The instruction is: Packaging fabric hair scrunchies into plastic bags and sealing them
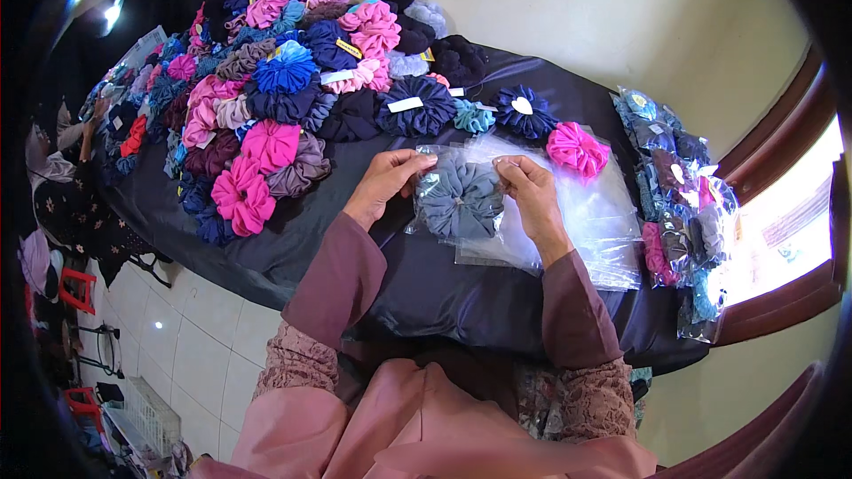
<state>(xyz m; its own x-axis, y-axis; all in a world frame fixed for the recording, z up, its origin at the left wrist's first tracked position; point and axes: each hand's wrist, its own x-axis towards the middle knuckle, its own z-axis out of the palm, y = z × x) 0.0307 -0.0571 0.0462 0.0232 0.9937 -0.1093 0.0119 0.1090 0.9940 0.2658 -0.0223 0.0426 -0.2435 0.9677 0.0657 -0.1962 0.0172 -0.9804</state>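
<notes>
A grey-blue fabric scrunchie (459, 203) lies inside a clear plastic bag (426, 211) in front of me. My left hand (393, 179) pinches the bag's upper left corner between thumb and fingers. At the upper right of the same bag, the thumb and fingertips of my right hand (529, 189) are pinched together on its edge. Beneath and to the right spreads a stack of clear plastic bags (599, 233). A bright pink scrunchie (578, 150) rests at the top of that stack. Beyond my hands are a navy scrunchie with a white heart-shaped tag (526, 110) and a small teal scrunchie (474, 117).
A large heap of scrunchies (266, 73) covers the left and back of the table with black cloth (266, 259). Bagged scrunchies (672, 193) are piled at the right edge, beside a wood-framed window (779, 120). Another person (73, 199) is at the far left.
</notes>
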